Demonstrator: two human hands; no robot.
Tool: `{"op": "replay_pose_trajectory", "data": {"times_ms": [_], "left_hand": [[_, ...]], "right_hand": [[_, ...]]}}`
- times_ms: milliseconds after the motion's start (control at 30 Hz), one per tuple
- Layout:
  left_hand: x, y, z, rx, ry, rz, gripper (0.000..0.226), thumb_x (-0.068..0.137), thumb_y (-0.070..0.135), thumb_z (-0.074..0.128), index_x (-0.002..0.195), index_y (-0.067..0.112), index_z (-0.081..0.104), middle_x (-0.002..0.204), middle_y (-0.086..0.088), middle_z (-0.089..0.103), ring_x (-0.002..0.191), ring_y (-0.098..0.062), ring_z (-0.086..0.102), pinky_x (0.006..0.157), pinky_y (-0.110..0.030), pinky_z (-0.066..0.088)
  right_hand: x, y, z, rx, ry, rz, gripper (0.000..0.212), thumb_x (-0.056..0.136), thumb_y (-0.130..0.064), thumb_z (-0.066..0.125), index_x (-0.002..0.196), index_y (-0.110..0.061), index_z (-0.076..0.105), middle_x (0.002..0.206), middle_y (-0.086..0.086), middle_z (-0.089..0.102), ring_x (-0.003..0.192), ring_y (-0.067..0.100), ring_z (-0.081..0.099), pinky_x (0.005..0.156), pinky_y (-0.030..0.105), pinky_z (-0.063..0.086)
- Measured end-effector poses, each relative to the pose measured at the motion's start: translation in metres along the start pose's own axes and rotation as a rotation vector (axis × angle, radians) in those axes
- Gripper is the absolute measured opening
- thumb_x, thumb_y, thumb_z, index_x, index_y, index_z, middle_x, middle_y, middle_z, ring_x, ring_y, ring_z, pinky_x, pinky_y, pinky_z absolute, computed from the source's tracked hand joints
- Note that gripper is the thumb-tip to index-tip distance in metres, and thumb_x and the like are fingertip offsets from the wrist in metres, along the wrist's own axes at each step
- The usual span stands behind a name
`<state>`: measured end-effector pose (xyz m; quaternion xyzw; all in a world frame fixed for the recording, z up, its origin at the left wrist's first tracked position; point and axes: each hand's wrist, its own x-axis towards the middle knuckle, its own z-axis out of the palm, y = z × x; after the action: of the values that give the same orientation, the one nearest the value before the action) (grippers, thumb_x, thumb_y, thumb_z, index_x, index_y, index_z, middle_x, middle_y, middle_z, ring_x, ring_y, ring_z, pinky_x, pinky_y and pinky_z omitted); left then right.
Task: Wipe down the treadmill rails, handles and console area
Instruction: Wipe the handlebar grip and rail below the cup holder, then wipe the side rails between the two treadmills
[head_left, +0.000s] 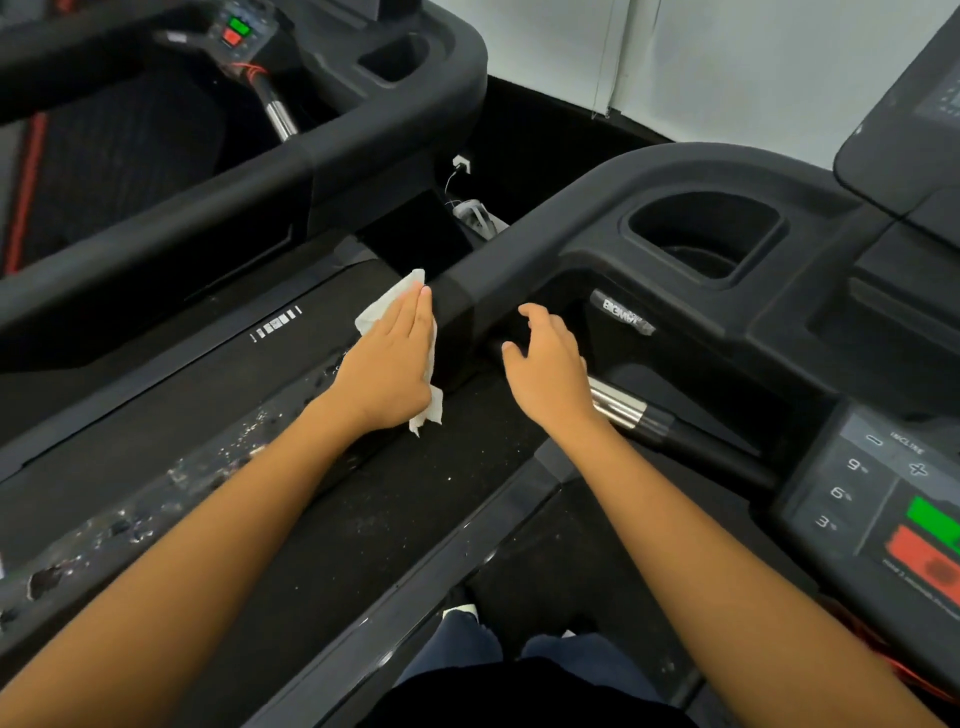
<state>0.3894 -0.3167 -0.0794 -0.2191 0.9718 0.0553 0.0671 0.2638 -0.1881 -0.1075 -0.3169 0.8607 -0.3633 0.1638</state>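
Note:
My left hand (390, 364) lies flat with straight fingers on a white paper wipe (387, 306), pressing it against the lower end of the black left handrail (524, 260) of the treadmill. The wipe sticks out past my fingertips and below my palm. My right hand (550, 369) hovers just right of that rail with fingers loosely curled and holds nothing. Under it lies the chrome pulse grip (621, 408). The console panel (878, 499), with incline numbers and green and red buttons, is at the right.
A deep cup holder (706, 239) sits in the console top. A second treadmill's rail (218, 197) and console run along the left. A scuffed, speckled side rail (156, 499) crosses below my left forearm. A wall socket with a cable (461, 165) is between the machines.

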Motion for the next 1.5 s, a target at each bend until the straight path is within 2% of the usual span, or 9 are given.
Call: {"op": "replay_pose_trajectory", "data": {"times_ms": [200, 500, 567, 633, 700, 767, 867, 1067, 1500], "left_hand": [[-0.042, -0.029, 0.004, -0.124, -0.043, -0.094, 0.102, 0.081, 0.023, 0.058, 0.149, 0.0, -0.014, 0.158, -0.011, -0.022, 0.145, -0.015, -0.021, 0.113, -0.02, -0.014], [-0.089, -0.065, -0.015, -0.317, -0.219, -0.207, 0.122, 0.075, 0.037, 0.071, 0.147, 0.007, -0.023, 0.157, -0.001, -0.026, 0.145, -0.016, -0.022, 0.121, -0.037, 0.007], [-0.09, -0.069, -0.018, -0.393, -0.148, -0.266, 0.114, 0.075, 0.051, 0.071, 0.151, 0.008, -0.003, 0.161, -0.005, -0.003, 0.148, -0.023, -0.003, 0.118, -0.037, 0.017], [-0.082, -0.068, -0.013, -0.422, 0.036, -0.373, 0.069, 0.081, 0.059, 0.06, 0.124, 0.01, 0.036, 0.136, -0.015, 0.043, 0.129, -0.033, 0.038, 0.098, -0.037, 0.039], [-0.072, -0.057, -0.004, -0.301, 0.106, -0.465, 0.054, 0.092, 0.058, 0.038, 0.109, 0.007, 0.046, 0.11, -0.013, 0.055, 0.105, -0.031, 0.052, 0.081, -0.035, 0.039], [-0.055, -0.042, 0.013, -0.008, 0.094, -0.466, 0.066, 0.095, 0.055, 0.015, 0.116, 0.004, 0.051, 0.107, -0.013, 0.055, 0.097, -0.031, 0.053, 0.083, -0.037, 0.038], [-0.021, -0.021, 0.02, 0.018, 0.151, -0.587, 0.062, 0.098, 0.055, 0.022, 0.109, 0.002, 0.051, 0.104, -0.014, 0.058, 0.096, -0.031, 0.055, 0.089, -0.039, 0.04], [0.009, -0.004, 0.02, -0.094, 0.277, -0.524, 0.044, 0.1, 0.045, 0.03, 0.105, 0.007, 0.053, 0.101, -0.009, 0.061, 0.092, -0.026, 0.056, 0.079, -0.035, 0.039], [-0.056, -0.038, 0.034, 0.034, 0.289, -0.775, 0.039, 0.099, 0.035, 0.029, 0.091, 0.007, 0.055, 0.09, -0.012, 0.062, 0.083, -0.03, 0.054, 0.071, -0.035, 0.033]], "right_hand": [[0.009, -0.033, 0.021, 0.054, 0.06, -0.217, 0.041, 0.097, -0.016, 0.049, 0.138, -0.015, 0.045, 0.142, 0.001, 0.043, 0.133, 0.018, 0.038, 0.107, 0.042, 0.039], [0.028, -0.081, 0.05, -0.14, 0.029, -0.476, 0.034, 0.098, -0.015, 0.047, 0.13, -0.01, 0.056, 0.135, 0.004, 0.053, 0.13, 0.019, 0.044, 0.107, 0.037, 0.035], [0.039, -0.084, 0.058, -0.221, 0.027, -0.483, 0.03, 0.098, -0.02, 0.047, 0.122, -0.01, 0.061, 0.124, 0.003, 0.06, 0.12, 0.019, 0.052, 0.103, 0.038, 0.039], [0.051, -0.083, 0.063, -0.279, 0.06, -0.46, 0.026, 0.098, -0.026, 0.045, 0.106, -0.014, 0.067, 0.103, -0.001, 0.066, 0.102, 0.017, 0.058, 0.097, 0.039, 0.043], [0.06, -0.076, 0.066, -0.355, 0.085, -0.425, 0.032, 0.099, -0.029, 0.039, 0.085, -0.017, 0.065, 0.082, -0.004, 0.063, 0.084, 0.016, 0.058, 0.093, 0.038, 0.042], [0.062, -0.069, 0.069, -0.388, 0.122, -0.42, 0.037, 0.1, -0.029, 0.035, 0.075, -0.018, 0.061, 0.072, -0.005, 0.059, 0.078, 0.015, 0.056, 0.093, 0.035, 0.039], [0.062, -0.061, 0.073, -0.329, 0.185, -0.439, 0.036, 0.097, -0.026, 0.036, 0.073, -0.02, 0.061, 0.073, -0.008, 0.06, 0.08, 0.012, 0.056, 0.091, 0.032, 0.034], [0.073, -0.051, 0.065, -0.288, 0.179, -0.508, 0.037, 0.097, -0.029, 0.036, 0.079, -0.019, 0.068, 0.076, -0.007, 0.066, 0.082, 0.012, 0.057, 0.083, 0.027, 0.026], [0.048, -0.064, 0.085, -0.423, 0.063, -0.572, 0.039, 0.098, -0.032, 0.034, 0.096, -0.02, 0.07, 0.096, -0.005, 0.068, 0.107, 0.02, 0.057, 0.11, 0.048, 0.022]]}}
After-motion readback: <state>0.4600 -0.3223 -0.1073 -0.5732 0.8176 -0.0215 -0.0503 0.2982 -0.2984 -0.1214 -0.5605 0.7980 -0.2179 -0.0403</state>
